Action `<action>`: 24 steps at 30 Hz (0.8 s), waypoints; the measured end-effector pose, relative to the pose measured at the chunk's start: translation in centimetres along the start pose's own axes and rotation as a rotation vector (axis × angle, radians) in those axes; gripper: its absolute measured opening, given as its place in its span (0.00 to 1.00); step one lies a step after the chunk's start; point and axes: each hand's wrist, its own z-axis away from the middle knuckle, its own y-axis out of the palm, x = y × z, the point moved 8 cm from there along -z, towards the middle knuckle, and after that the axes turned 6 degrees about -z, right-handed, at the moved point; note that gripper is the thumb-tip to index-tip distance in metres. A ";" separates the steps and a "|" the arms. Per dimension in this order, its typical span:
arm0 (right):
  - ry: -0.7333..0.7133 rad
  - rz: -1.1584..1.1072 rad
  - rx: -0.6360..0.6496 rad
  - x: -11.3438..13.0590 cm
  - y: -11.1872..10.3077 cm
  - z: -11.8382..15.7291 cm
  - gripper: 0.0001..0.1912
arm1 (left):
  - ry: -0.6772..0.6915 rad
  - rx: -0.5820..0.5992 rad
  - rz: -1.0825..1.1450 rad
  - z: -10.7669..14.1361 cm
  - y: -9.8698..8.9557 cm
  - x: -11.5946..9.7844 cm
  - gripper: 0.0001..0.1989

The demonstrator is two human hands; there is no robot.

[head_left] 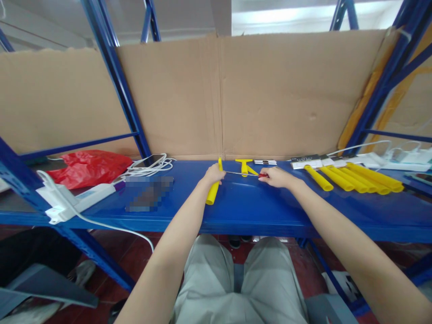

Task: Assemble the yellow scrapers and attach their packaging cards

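Observation:
My left hand [213, 174] is closed around a yellow scraper handle [212, 193], which stands tilted above the blue shelf [249, 202]. In my right hand [277, 177] is a screwdriver [241, 173] with a red grip and a long thin metal shaft. The shaft points left, its tip at the yellow handle by my left fingers; I cannot tell whether it sits in a screw. Behind the shaft lies a yellow T-shaped piece [244, 165]. Near it, against the cardboard, rests a small flat stack of white and dark pieces [265, 162].
At right lie several yellow-handled scrapers [357, 177] with dark and white heads [306, 162]. On the left are a red plastic bag [92, 167], a coiled white cable [150, 165], a white power strip [86, 198] and a blurred dark object [148, 193]. Cardboard [270, 94] closes the back.

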 end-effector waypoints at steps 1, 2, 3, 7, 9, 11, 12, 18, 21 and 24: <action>-0.005 -0.012 -0.001 0.0 0.0 0.0 0.09 | 0.000 -0.008 0.035 0.0 0.0 0.0 0.12; -0.014 -0.024 -0.002 0.0 0.0 0.0 0.09 | -0.001 -0.018 0.066 0.0 0.0 0.1 0.13; -0.025 -0.037 -0.005 0.0 0.1 -0.1 0.09 | 0.000 -0.028 0.091 0.0 -0.1 0.1 0.14; -0.074 -0.072 -0.043 -0.2 0.1 -0.4 0.08 | 0.016 -0.084 0.121 0.0 -0.6 0.0 0.14; -0.086 -0.080 -0.057 -0.5 0.2 -0.7 0.08 | 0.016 -0.115 0.104 0.1 -0.9 0.0 0.14; -0.098 -0.087 -0.048 -1.1 0.5 -0.9 0.08 | 0.003 -0.140 0.086 0.3 -1.2 0.0 0.16; -0.108 -0.092 -0.040 -1.4 0.6 -1.0 0.08 | -0.007 -0.149 0.077 0.4 -1.3 0.0 0.17; -0.111 -0.124 -0.007 -3.1 1.0 -1.3 0.10 | -0.011 -0.182 0.024 0.9 -1.8 -0.5 0.19; -0.083 -0.144 0.004 -3.5 1.0 -1.3 0.11 | 0.018 -0.186 0.022 0.9 -1.7 -0.9 0.23; -0.069 -0.168 0.020 -3.5 1.1 -1.2 0.12 | 0.040 -0.139 -0.007 0.7 -1.1 -0.9 0.25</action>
